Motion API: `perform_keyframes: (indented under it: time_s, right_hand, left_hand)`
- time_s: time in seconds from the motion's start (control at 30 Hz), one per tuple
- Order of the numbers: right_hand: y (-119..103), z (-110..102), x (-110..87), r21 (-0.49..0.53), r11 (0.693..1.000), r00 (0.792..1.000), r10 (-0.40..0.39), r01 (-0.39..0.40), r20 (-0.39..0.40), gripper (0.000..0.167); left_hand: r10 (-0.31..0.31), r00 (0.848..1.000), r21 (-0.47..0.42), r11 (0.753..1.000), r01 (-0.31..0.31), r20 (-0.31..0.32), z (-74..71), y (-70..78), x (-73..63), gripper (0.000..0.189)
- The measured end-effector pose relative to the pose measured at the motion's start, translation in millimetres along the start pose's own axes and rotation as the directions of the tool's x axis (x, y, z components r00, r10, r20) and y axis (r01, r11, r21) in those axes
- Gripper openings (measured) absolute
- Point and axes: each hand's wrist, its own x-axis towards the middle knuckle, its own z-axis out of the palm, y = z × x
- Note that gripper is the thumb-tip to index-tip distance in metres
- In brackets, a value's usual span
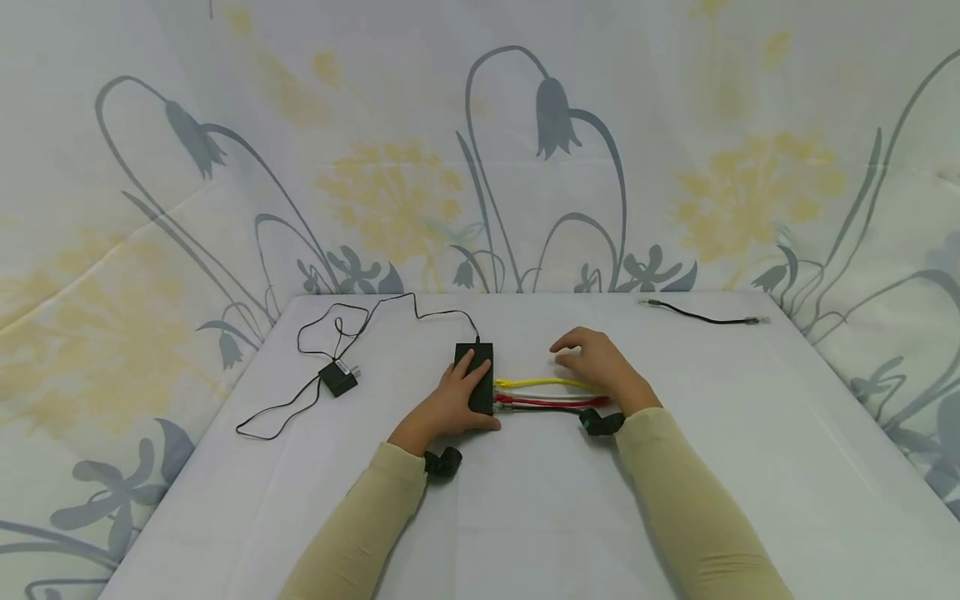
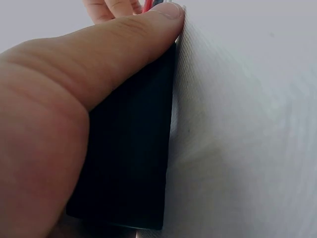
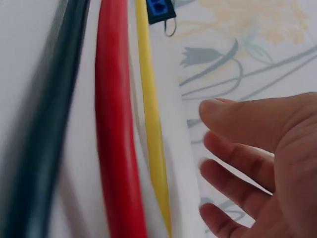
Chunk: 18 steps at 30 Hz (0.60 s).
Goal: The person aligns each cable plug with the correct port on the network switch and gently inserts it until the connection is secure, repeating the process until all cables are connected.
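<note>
A small black network switch [image 1: 483,390] lies on the table, and my left hand [image 1: 452,400] rests on it. The fingers are spread across its top, while the thumb [image 2: 133,37] lies along its near side. Four-colour cabling leaves its right side: a yellow network cable [image 1: 547,382], a red one [image 1: 555,402], a black one [image 1: 543,408] and a pale one between. My right hand [image 1: 596,362] hovers over the cables' right ends, holding nothing, its fingers loosely bent. In the right wrist view its thumb and fingers are apart, beside the yellow cable [image 3: 154,114].
A black power adapter [image 1: 338,378] lies at the left, its thin cord [image 1: 438,313] looping across the table to the switch's far end. One short black network cable [image 1: 701,317] lies at the back right. A flower-print curtain [image 1: 420,125] stands behind the table.
</note>
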Motion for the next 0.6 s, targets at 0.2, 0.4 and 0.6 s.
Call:
perform_keyframes:
  time_s: [0.2, 0.4, 0.6]
  right_hand:
    - [11, -13, 3.0, -0.045, 0.998, 0.999, -0.036, 0.034, -0.041, 0.027]
    - [24, -26, 7.5, -0.099, 0.995, 0.999, -0.018, 0.014, -0.041, 0.031]
    - [35, -40, 10.0, -0.131, 0.991, 0.999, -0.008, 0.002, -0.041, 0.034]
  left_hand:
    - [-0.009, 1.0, 0.0, 1.0, 0.009, -0.002, 1.0, -1.5, 0.1, 0.102]
    - [-0.01, 1.0, 0.008, 1.0, 0.01, 0.0, 2.0, -3.9, 1.5, 0.102]
    - [-0.005, 1.0, 0.002, 1.0, 0.005, 0.004, 1.9, -4.0, 1.8, 0.102]
